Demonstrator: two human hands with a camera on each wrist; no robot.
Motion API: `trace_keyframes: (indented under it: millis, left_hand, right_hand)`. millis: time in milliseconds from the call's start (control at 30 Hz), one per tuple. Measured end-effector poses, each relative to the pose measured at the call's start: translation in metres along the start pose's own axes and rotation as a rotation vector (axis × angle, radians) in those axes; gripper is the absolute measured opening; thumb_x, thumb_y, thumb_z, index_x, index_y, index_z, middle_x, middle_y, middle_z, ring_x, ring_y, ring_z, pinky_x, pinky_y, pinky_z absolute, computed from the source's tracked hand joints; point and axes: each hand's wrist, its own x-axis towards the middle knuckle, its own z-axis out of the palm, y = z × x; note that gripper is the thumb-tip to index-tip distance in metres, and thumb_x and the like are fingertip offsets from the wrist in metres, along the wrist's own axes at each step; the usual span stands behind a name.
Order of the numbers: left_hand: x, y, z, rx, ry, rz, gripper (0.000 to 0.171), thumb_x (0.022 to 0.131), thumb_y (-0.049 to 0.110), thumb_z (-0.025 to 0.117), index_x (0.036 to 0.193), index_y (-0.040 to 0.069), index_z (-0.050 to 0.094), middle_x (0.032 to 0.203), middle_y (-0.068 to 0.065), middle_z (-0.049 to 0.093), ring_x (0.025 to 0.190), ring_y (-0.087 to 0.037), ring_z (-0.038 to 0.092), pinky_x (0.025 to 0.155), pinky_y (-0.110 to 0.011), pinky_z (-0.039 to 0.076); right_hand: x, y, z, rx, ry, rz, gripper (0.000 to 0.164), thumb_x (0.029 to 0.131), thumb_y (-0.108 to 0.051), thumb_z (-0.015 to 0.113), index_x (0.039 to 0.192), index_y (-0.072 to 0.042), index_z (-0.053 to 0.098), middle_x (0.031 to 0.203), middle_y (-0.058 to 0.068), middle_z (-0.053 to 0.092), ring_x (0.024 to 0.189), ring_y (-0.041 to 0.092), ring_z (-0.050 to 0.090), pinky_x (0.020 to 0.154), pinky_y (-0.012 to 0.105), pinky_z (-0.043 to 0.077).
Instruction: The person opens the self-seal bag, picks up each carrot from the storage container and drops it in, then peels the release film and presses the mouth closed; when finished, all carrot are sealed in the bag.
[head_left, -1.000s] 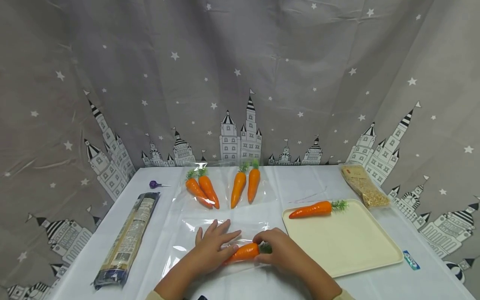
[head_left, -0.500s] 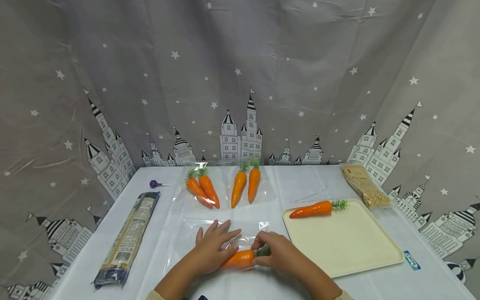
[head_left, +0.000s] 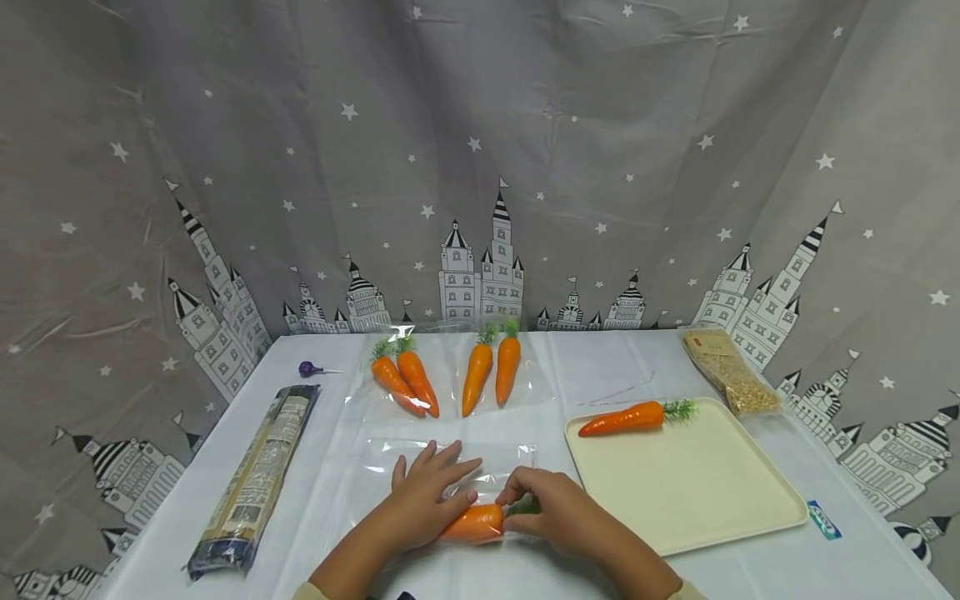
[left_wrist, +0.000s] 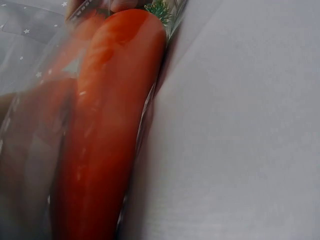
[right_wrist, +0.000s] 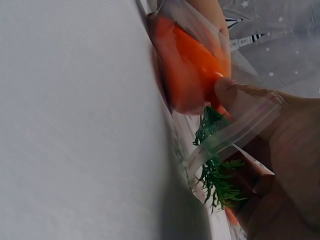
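An orange carrot [head_left: 477,525] lies sideways at the near middle of the table, inside a clear zip bag [head_left: 491,458]. My left hand [head_left: 429,493] rests on the bag with fingers spread, its thumb by the carrot's body. At the leafy end, my right hand [head_left: 546,507] holds the carrot's top between thumb and curled fingers. In the right wrist view the bag's zip strip [right_wrist: 235,132] crosses the green leaves [right_wrist: 217,180]. The left wrist view shows the carrot [left_wrist: 110,125] close up; its tip is out of frame there and hidden by my left hand in the head view.
Two clear bags with two carrots each [head_left: 415,382] [head_left: 477,379] lie at the back. On the right, a cream tray [head_left: 697,492] bears one carrot [head_left: 630,419]. Around them are a grain packet [head_left: 731,371], gum pack [head_left: 823,520], long noodle packet [head_left: 255,479] and purple lollipop [head_left: 309,368].
The carrot has moved left and toward the near edge, deeper under my left hand. My right hand has followed it slightly left and nearer. My left hand has stayed in place.
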Motion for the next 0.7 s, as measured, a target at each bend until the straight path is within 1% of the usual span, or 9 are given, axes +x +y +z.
trace_keyframes:
  millis: [67, 167, 267, 367, 567, 700]
  left_hand:
    - [0.0, 0.0, 0.0, 0.001, 0.005, 0.003, 0.051, 0.099, 0.059, 0.061, 0.146, 0.039, 0.061, 0.166, -0.006, 0.042, 0.157, -0.047, 0.021, 0.115, -0.084, -0.001]
    - [0.0, -0.001, 0.0, -0.001, 0.008, 0.008, 0.051, 0.099, 0.059, 0.061, 0.146, 0.039, 0.061, 0.165, -0.007, 0.043, 0.157, -0.048, 0.022, 0.114, -0.084, -0.001]
    - [0.0, -0.001, 0.001, 0.001, 0.005, 0.01, 0.051, 0.099, 0.058, 0.062, 0.146, 0.04, 0.061, 0.165, -0.007, 0.043, 0.157, -0.048, 0.023, 0.114, -0.085, -0.001]
    - [0.0, -0.001, 0.001, 0.006, 0.002, 0.007, 0.051, 0.099, 0.058, 0.062, 0.146, 0.04, 0.06, 0.165, -0.007, 0.043, 0.157, -0.048, 0.023, 0.114, -0.085, 0.0]
    - [0.0, -0.001, 0.001, 0.013, 0.005, 0.006, 0.051, 0.099, 0.058, 0.062, 0.147, 0.04, 0.06, 0.165, -0.007, 0.043, 0.157, -0.047, 0.023, 0.115, -0.084, 0.0]
    - [0.0, -0.001, 0.002, 0.005, 0.004, 0.006, 0.051, 0.099, 0.059, 0.062, 0.146, 0.04, 0.061, 0.166, -0.006, 0.043, 0.158, -0.047, 0.021, 0.116, -0.083, -0.002]
  right_hand:
    - [0.0, 0.001, -0.001, 0.0, -0.005, -0.011, 0.02, 0.091, -0.026, 0.083, 0.103, -0.029, 0.067, 0.103, -0.023, 0.072, 0.098, 0.0, 0.066, 0.091, 0.028, 0.057]
    - [-0.001, 0.001, -0.002, 0.0, -0.017, 0.003, 0.02, 0.092, -0.026, 0.081, 0.105, -0.03, 0.067, 0.104, -0.022, 0.071, 0.099, 0.0, 0.065, 0.092, 0.028, 0.056]
    - [-0.001, 0.001, -0.004, -0.002, -0.022, 0.018, 0.021, 0.092, -0.026, 0.081, 0.107, -0.028, 0.067, 0.105, -0.019, 0.07, 0.097, 0.002, 0.064, 0.09, 0.028, 0.056]
    - [-0.002, 0.002, -0.007, -0.012, -0.017, 0.011, 0.022, 0.092, -0.027, 0.081, 0.11, -0.026, 0.068, 0.106, -0.016, 0.07, 0.096, 0.005, 0.064, 0.089, 0.029, 0.056]
    - [-0.003, 0.005, -0.014, -0.032, 0.005, 0.02, 0.027, 0.093, -0.037, 0.08, 0.113, -0.022, 0.071, 0.111, -0.012, 0.072, 0.102, 0.01, 0.066, 0.093, 0.035, 0.058]
    - [-0.004, 0.008, -0.022, -0.03, 0.025, 0.07, 0.029, 0.093, -0.038, 0.079, 0.116, -0.021, 0.071, 0.115, -0.01, 0.072, 0.106, 0.014, 0.066, 0.095, 0.041, 0.058]
